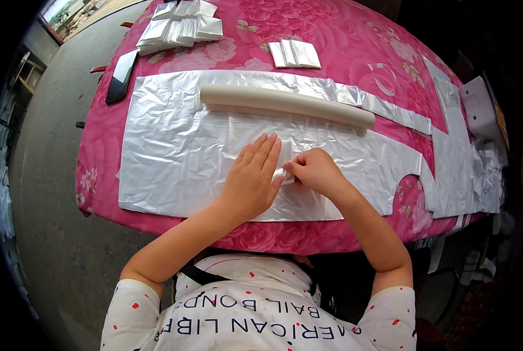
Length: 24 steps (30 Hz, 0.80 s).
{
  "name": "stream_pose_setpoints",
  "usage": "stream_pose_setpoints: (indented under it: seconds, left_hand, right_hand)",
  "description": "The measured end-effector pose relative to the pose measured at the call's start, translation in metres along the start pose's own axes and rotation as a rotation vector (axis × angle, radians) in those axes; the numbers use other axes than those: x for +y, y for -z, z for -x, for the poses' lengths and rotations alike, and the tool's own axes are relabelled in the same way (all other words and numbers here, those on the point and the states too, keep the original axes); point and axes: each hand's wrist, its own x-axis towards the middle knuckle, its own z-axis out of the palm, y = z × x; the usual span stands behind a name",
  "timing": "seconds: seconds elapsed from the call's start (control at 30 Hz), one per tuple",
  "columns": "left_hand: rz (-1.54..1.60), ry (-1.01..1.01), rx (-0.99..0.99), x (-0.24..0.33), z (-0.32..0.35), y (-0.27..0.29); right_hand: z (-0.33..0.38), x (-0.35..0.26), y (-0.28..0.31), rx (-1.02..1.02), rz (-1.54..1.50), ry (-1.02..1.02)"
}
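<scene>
So the right hand (pixel 314 171) has its fingertips pinched tight on a small folded bit of clear plastic film (pixel 282 174), right at the fold's edge. Looks to me like that grip is there to keep the crease sharp. The left hand (pixel 251 178) is laid flat, fingers together and stretched out, palm pressing down just beside the pinch, almost touching the right fingertips. My guess is it's pinning the film so it doesn't slide around on the slick surface underneath.

Under both hands is a big crinkly silver foil sheet (pixel 174 152) spread over most of the near half of the table (pixel 355 35), which wears a pink floral cloth. The hands sit near the middle of the near edge.

Just past the fingers lies a long pale cardboard tube (pixel 285 103), lying across the foil, probably weighing it down. Toward the far left corner there's a pile of folded silver packets (pixel 179 26), a smaller stack (pixel 295 54) mid-far edge, and a dark knife (pixel 120 79) along the left edge. Foil offcuts (pixel 466 169) trail to the right edge.
</scene>
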Motion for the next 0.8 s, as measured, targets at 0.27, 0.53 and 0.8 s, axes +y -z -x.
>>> stream_pose_setpoints:
  seconds: [0.27, 0.53, 0.8]
  left_hand:
    - [-0.072, 0.064, -0.068, 0.002, 0.001, -0.029]
    - [0.13, 0.082, 0.056, -0.004, 0.008, -0.019]
    - [1.355, 0.698, -0.36, -0.007, 0.103, 0.043]
  right_hand:
    - [0.009, 0.0, -0.005, 0.083, 0.023, 0.063]
    - [0.033, 0.007, 0.009, 0.279, 0.434, 0.187]
    - [0.001, -0.015, -0.02, 0.423, 0.449, 0.878]
